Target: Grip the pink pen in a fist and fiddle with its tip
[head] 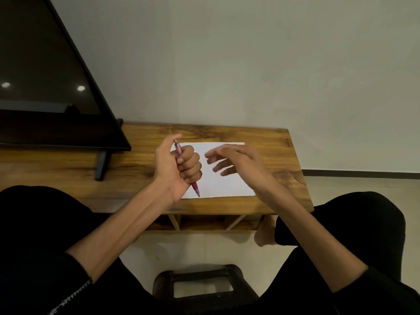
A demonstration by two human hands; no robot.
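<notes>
Nearest the camera is a dark stool (204, 285), between the person's black-clad knees and on the near side of the wooden table (141, 178); under the table's near edge run open shelf compartments (200, 221), and what they hold cannot be made out in the shadow; a bare foot (264, 233) shows below the table's right end. On the table lies a white sheet of paper (227, 185), right of the table's middle and near its front edge; at the table's left end stands a dark screen (45, 76) on a black foot, well apart from the paper.

The left hand (177, 167) holds a pink pen (196, 189) in a fist over the paper's left edge; four fingers are curled round the barrel and the thumb stands up beside the button end; the pen runs through the fist, its button end sticking out at the top toward the table's far edge, its tip pointing down at the paper's near left corner; whether the tip touches the paper cannot be told.

The right hand (236, 160) hovers over the paper's right half, palm down, fingers loosely spread and slightly bent, holding nothing; its fingertips point toward the left hand, near it but apart. Both forearms are bare, reaching over the table's near edge.
</notes>
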